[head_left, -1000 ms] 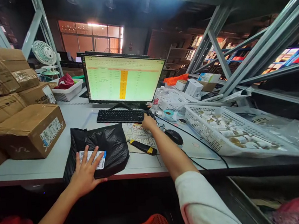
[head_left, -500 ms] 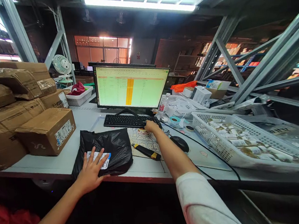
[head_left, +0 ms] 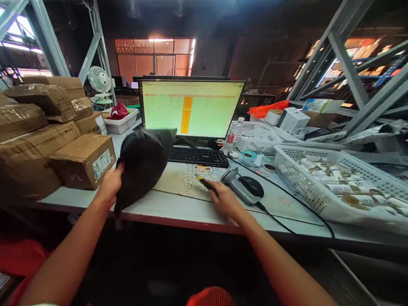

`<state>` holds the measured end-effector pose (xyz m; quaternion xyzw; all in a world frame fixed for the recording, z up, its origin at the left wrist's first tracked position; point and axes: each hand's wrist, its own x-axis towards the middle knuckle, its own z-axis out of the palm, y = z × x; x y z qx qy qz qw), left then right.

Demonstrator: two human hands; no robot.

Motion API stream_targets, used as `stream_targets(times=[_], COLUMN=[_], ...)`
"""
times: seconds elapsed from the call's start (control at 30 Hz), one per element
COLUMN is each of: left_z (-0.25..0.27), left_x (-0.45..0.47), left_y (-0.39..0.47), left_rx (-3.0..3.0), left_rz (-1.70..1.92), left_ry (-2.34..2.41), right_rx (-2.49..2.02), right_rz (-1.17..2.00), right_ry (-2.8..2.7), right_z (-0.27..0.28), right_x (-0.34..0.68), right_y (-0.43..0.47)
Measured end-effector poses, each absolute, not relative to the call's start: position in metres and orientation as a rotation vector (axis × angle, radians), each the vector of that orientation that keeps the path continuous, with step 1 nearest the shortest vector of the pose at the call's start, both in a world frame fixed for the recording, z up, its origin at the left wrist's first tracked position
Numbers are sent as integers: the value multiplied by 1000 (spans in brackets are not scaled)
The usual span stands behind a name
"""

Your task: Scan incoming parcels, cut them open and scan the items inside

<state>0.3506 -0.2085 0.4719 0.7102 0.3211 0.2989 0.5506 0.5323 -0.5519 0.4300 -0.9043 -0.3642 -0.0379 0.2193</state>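
My left hand (head_left: 110, 185) is closed on the edge of a black plastic mailer bag (head_left: 143, 166), which it holds up off the desk, tilted and blurred. The bag covers the lower left of the monitor and part of the keyboard (head_left: 199, 157). Low over the desk's front edge, my right hand (head_left: 226, 200) has its fingers wrapped round a utility knife (head_left: 206, 182), whose yellow tip points forward. Just right of that hand lie a grey barcode scanner (head_left: 236, 184) and a black mouse (head_left: 251, 186).
Cardboard boxes (head_left: 85, 159) are stacked at the left. A monitor (head_left: 217, 106) stands at the back. To the right, a white perforated basket (head_left: 302, 194) holds several small rolls, with tape rolls (head_left: 249, 156) and a cable nearby. An orange basket (head_left: 207, 302) sits below the desk.
My left hand, flat on the bag before, has gripped and lifted it. My right hand has moved from the keyboard back to the knife and taken hold of it. The scanner has come into view.
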Motion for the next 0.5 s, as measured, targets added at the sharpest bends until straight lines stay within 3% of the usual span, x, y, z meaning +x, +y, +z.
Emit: stream_targets(times=[0.13,0.23,0.37,0.5], left_z=[479,463,446,430], left_x=[360,366,364,367], left_y=[-228,-255,-265,-237], left_rx=[1388,1392,1530,1665], left_rz=[616,654,808,776], left_ry=[651,552,435,577], right_rx=[-2240,-2141,-2236,-2673], right_rz=[-363,-333,-225,-202], right_ry=[-1032,-1400,-1710,-1334], right_z=[489,520,521,500], right_x=[492,446,444,512], right_y=[-557,-541,-518,-534])
